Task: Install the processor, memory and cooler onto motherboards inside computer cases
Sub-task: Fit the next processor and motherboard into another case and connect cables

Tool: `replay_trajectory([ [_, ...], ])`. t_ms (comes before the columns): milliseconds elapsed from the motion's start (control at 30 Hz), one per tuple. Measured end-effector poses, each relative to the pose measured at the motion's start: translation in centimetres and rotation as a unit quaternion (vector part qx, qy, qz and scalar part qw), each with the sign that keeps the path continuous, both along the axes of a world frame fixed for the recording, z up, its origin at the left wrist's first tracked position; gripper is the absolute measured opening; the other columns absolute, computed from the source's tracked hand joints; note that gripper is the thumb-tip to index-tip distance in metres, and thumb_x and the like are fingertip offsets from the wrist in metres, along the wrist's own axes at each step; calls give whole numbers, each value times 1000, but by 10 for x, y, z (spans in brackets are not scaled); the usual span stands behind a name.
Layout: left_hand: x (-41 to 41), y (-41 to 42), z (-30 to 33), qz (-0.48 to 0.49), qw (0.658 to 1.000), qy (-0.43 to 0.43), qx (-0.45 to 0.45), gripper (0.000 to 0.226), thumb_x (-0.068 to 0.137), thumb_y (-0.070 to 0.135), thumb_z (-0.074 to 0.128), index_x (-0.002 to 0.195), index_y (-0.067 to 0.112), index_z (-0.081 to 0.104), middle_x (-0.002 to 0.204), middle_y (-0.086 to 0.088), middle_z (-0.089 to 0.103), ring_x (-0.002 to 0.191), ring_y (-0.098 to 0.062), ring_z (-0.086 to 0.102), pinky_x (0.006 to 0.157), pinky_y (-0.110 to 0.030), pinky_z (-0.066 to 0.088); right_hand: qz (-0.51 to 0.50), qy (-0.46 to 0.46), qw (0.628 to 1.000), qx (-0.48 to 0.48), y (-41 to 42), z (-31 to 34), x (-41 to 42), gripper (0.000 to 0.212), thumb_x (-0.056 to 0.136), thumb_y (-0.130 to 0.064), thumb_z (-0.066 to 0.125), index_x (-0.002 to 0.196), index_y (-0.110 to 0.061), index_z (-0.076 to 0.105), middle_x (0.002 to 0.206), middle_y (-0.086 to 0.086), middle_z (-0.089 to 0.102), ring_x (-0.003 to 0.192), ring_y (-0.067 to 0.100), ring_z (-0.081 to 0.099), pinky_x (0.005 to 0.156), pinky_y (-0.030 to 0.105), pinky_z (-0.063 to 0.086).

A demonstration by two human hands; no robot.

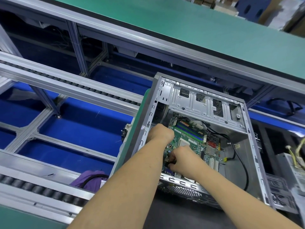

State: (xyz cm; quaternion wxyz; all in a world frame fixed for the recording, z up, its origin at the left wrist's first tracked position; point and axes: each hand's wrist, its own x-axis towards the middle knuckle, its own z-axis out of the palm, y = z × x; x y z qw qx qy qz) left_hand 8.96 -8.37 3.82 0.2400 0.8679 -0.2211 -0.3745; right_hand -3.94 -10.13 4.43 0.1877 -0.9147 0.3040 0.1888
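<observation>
An open grey computer case (253, 146) lies on its side with a green motherboard (196, 145) on its floor. Blue and green memory slots (189, 130) run across the board's far part, and a pale square socket (182, 142) sits just below them. My left hand (160, 133) is down at the left end of the memory slots, knuckles up; its curled fingers are hidden. My right hand (183, 158) is at the board's near left edge, where thumb and fingers pinch a small dark part (171, 160).
A metal drive cage (206, 103) fills the case's far end, and a black cable (245, 164) loops along its right side. A power supply with loose wires (295, 162) lies to the right. Roller rails (66, 85) and a purple cloth (92, 177) lie left; a green shelf (181, 22) runs above.
</observation>
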Motion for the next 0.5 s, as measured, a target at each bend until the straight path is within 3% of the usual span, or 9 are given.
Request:
replay_trajectory([
  [167, 1, 0, 0, 5, 1000, 7, -4, 12, 93, 26, 49, 97, 14, 48, 73, -2, 50, 60, -16, 46, 48, -24, 29, -30, -24, 999, 25, -1, -1, -3, 8, 86, -15, 72, 89, -9, 77, 87, 5, 74, 81, 17, 66, 74, 31, 59],
  [233, 1, 0, 0, 6, 1000, 13, -6, 14, 94, 27, 49, 98, 14, 48, 74, -2, 50, 61, -16, 46, 48, -24, 29, -53, -40, 997, 44, -3, -2, -4, 3, 83, -15, 76, 81, -14, 76, 79, -3, 71, 69, 8, 62, 64, 20, 55],
  [300, 1, 0, 0, 9, 1000, 18, -9, 15, 94, 28, 49, 99, 14, 48, 74, -1, 50, 61, -16, 46, 48, -24, 30, -77, -51, 993, 70, -5, -3, -6, 18, 81, -13, 78, 69, -23, 69, 69, -13, 64, 58, -4, 54, 51, 8, 41],
  [500, 1, 1, -1, 8, 1000, 19, -12, 17, 94, 30, 48, 101, 15, 49, 78, -2, 53, 63, -16, 49, 49, -25, 31, -100, -58, 989, 95, -8, -5, -10, 24, 83, -17, 82, 68, -27, 66, 68, -14, 63, 59, -1, 55, 48, 6, 37],
])
